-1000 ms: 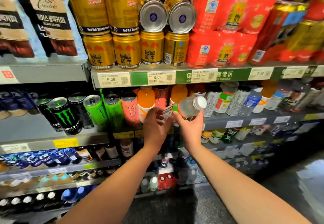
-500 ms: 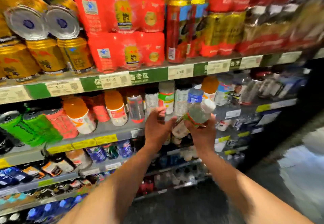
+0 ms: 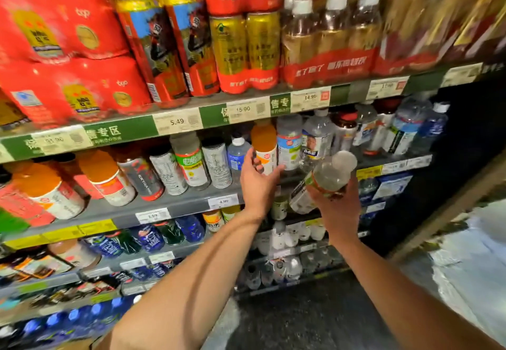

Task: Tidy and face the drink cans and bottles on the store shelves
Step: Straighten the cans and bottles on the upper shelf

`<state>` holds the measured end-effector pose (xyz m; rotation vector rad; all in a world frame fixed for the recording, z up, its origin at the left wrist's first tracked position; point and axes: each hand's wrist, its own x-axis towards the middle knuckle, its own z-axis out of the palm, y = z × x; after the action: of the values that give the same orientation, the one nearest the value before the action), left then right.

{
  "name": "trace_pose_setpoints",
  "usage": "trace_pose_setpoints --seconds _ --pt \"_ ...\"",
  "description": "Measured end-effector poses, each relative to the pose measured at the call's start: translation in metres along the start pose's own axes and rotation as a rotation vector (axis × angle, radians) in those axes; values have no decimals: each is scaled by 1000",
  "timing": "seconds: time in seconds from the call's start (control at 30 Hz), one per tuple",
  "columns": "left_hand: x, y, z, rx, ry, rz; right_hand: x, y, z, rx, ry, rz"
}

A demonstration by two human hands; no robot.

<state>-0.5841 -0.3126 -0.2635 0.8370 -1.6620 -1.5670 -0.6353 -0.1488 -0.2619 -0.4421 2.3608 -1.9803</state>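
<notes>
**Bottle coming off the left hand, slot being picked**

Half a second ago both hands were on the clear bottle (image 3: 325, 178); now the left hand (image 3: 257, 182) is letting go and reaching, fingers loosely spread, toward the orange-capped bottle (image 3: 264, 144) on the middle shelf (image 3: 180, 207). The right hand (image 3: 338, 204) is gripping the clear bottle alone, tilted, cap pointing up and right, just in front of that shelf's right part. Restocking seems to be under way; next, a gap is needing clearing, then the bottle standing upright, label forward.
</notes>
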Motion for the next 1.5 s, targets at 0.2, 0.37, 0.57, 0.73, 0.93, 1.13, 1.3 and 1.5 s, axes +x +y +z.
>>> trace_pose_setpoints --seconds 0.2,0.37,0.57,0.73,0.93,1.13,1.3,1.5 --pt "11 -10 23 229 190 89 18 15 -13 17 -39 13" --pt "9 2 34 352 293 86 26 19 -18 34 -59 3" --pt "18 7 31 464 375 64 26 24 -16 45 -101 6" --pt "28 14 30 540 339 3 24 28 -16 32 -107 11" --pt "23 12 30 465 407 69 22 33 -19 34 -111 26" --pt "16 5 36 491 412 182 21 34 -21 40 -113 36" --pt "17 9 39 446 352 112 19 35 -20 58 -124 42" --pt "18 15 39 597 241 167 17 34 -20 97 -131 63"
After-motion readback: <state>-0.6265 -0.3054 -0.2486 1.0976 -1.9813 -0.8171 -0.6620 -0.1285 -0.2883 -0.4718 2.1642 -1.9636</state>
